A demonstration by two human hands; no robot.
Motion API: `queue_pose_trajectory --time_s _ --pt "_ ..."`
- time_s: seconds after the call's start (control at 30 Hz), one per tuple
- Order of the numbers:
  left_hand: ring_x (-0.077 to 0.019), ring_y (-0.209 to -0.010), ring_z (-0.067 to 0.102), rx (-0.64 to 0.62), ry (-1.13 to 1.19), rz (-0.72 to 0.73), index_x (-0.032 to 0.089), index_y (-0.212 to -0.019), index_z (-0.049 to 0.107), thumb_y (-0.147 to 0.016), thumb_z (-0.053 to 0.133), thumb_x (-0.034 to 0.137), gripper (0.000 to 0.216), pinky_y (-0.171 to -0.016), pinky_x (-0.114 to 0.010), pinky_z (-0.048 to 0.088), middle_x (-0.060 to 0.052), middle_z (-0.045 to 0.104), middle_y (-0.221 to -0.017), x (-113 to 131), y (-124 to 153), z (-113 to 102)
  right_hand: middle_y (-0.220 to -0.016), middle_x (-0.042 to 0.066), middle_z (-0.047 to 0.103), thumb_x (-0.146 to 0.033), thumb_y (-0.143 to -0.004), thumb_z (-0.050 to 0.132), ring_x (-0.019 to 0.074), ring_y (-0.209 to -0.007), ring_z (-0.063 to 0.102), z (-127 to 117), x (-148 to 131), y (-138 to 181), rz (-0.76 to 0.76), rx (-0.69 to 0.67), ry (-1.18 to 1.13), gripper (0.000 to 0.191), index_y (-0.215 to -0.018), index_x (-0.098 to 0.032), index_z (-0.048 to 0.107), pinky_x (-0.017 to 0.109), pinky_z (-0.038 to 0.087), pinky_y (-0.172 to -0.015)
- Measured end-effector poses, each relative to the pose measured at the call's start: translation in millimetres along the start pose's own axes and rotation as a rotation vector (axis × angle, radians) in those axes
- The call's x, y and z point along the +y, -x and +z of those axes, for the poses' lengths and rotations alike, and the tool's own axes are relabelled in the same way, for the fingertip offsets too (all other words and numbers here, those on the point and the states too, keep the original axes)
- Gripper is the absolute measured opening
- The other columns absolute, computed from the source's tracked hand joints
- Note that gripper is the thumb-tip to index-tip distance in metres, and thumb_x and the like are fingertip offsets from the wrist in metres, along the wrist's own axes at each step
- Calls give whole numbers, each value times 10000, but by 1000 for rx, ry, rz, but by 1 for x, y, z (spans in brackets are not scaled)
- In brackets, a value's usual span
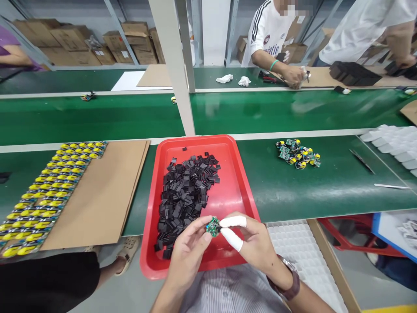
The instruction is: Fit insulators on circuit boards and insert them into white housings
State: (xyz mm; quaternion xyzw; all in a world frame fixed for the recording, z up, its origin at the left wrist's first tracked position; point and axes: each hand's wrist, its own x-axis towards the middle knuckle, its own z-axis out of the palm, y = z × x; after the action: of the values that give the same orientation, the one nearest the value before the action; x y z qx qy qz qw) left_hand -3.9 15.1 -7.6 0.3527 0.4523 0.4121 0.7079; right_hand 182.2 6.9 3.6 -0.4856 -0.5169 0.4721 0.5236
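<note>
Above the near end of the red tray (pixel 243 191), my left hand (pixel 190 245) pinches a small green circuit board (pixel 213 227) between thumb and fingers. My right hand (pixel 252 241), with white finger cots on thumb and forefinger, grips a small black piece (pixel 219 228) against the board's right edge. Whether the piece is fixed to the board I cannot tell. Under and left of my hands, a heap of small flat black pieces (pixel 185 187) fills the tray's left side.
Left, rows of boards with yellow parts (pixel 48 191) lie on cardboard (pixel 94 195). Right are a pile of boards (pixel 298 153), tweezers (pixel 362 161) and white trays (pixel 395 143). A post (pixel 172 65) stands before the green conveyor (pixel 260 108). Co-workers (pixel 270 34) work across it.
</note>
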Motion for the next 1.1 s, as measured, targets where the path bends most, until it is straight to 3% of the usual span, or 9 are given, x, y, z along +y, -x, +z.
queue_pose_trajectory --time_s 0.13,0.2,0.33,0.43,0.8,1.1 --pt "-201 -947 716 -58 -49 4 251 -1278 708 -994 646 350 307 -835 -324 607 -106 678 -1328 1 -1 -2 -971 33 757 -149 -906 677 183 -881 730 -1 -1 -1 18 3 -13 184 -1009 -279 759 324 616 -816" --pt "-186 -869 721 -57 -84 16 256 -1273 700 -1010 615 367 298 -823 -341 613 -104 680 -1323 2 -2 -2 -945 29 756 -148 -897 682 172 -840 731 0 0 0 53 15 -32 185 -1012 -272 756 302 622 -782" --pt "-261 -1143 689 -91 -173 85 240 -1218 731 -980 659 354 274 -988 -370 578 -106 691 -1306 6 -4 -1 -919 27 752 -148 -882 688 170 -817 728 1 0 0 62 36 -35 164 -985 -257 755 297 618 -768" --pt "-262 -1259 631 -143 -220 135 270 -1249 735 -933 724 288 316 -1055 -353 541 -100 668 -1346 8 -4 1 -911 23 747 -144 -883 683 166 -804 717 1 -2 0 47 40 -6 165 -982 -254 755 296 602 -754" --pt "-199 -1067 726 -76 -369 302 344 -1172 780 -870 782 161 353 -892 -292 639 -56 743 -1195 7 -4 7 -830 -15 690 -83 -872 658 140 -739 645 1 -7 3 23 68 78 234 -965 -274 756 266 534 -691" --pt "-175 -946 747 -98 -529 414 334 -1175 780 -847 815 162 372 -808 -264 653 -42 779 -1109 13 -7 8 -847 -10 700 -64 -856 662 134 -740 647 -9 -15 -2 -49 -21 114 228 -947 -252 753 253 514 -684"
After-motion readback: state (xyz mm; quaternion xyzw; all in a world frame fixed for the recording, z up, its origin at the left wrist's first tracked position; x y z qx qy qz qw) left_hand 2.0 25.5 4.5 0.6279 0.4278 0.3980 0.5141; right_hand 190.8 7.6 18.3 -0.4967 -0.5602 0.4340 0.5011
